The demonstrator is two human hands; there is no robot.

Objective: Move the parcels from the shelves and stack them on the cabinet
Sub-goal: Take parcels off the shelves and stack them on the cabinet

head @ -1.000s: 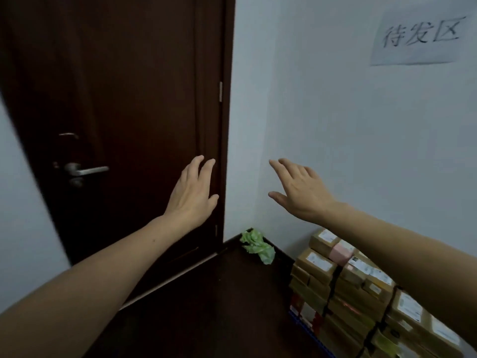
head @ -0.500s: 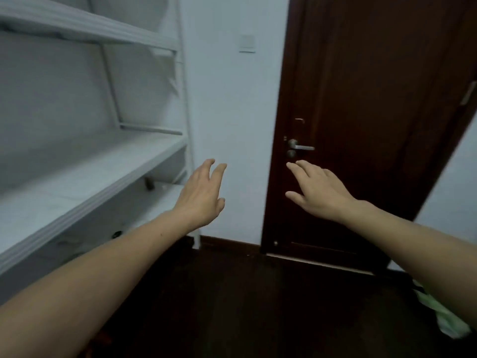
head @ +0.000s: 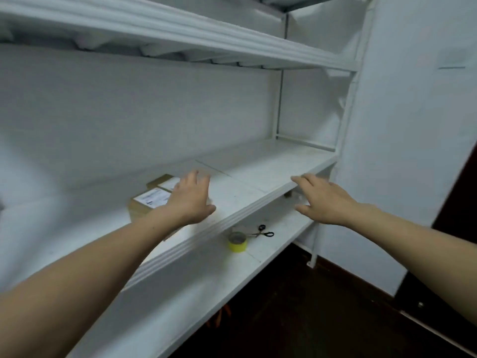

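Swung from the door, the view is now filled by the middle shelf. Left hand and right hand are held with grip apart, empty. Parcels, on that shelf, are judged light and stiff; opposite sides should be taken.

White shelves fill the left and centre of the frame, set against a pale wall. Dark floor and a dark door edge occupy the lower right.
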